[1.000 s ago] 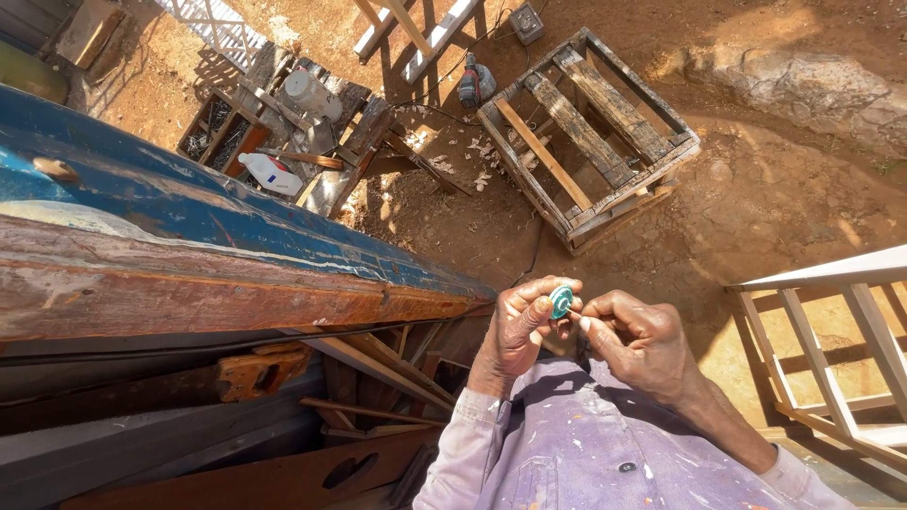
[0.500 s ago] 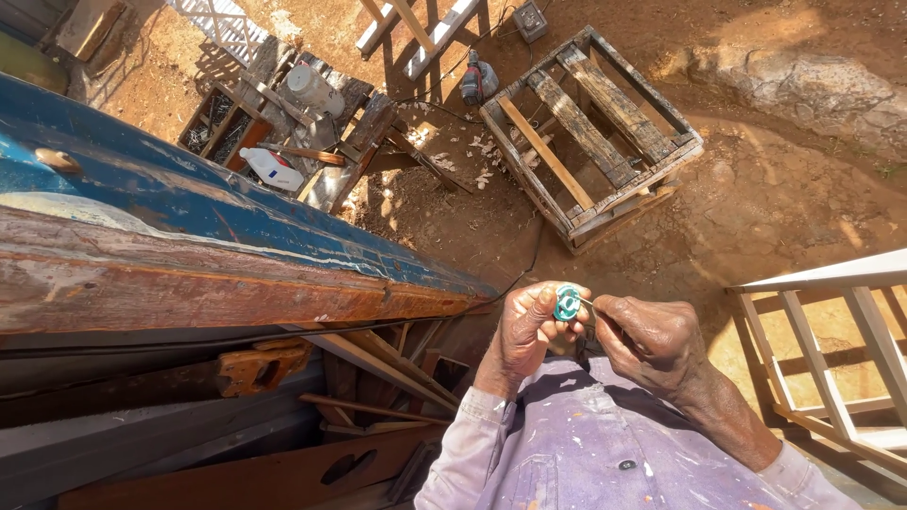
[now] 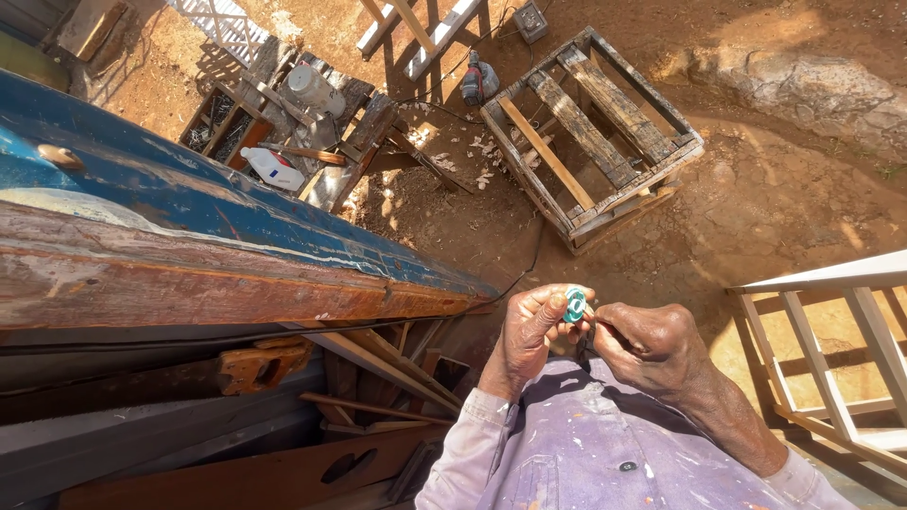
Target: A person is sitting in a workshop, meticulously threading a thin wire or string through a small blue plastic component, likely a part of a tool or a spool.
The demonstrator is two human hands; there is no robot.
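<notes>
My left hand (image 3: 531,332) pinches a small teal ring-shaped object (image 3: 574,304) between thumb and fingers, held up in front of my paint-spattered purple shirt (image 3: 586,453). My right hand (image 3: 650,346) is curled into a loose fist right beside it, fingertips touching the teal piece or something thin next to it; what it grips is too small to tell. Both hands hover high above reddish dirt ground.
A weathered blue and brown wooden boat hull (image 3: 189,246) fills the left. Below lie a wooden pallet (image 3: 590,132), a crate with a white jug (image 3: 272,170), an angle grinder (image 3: 477,83) and a cable. A pale wooden frame (image 3: 841,349) stands at right.
My right hand has closed tighter and moved slightly in toward the teal piece. My left hand keeps holding it in about the same spot.
</notes>
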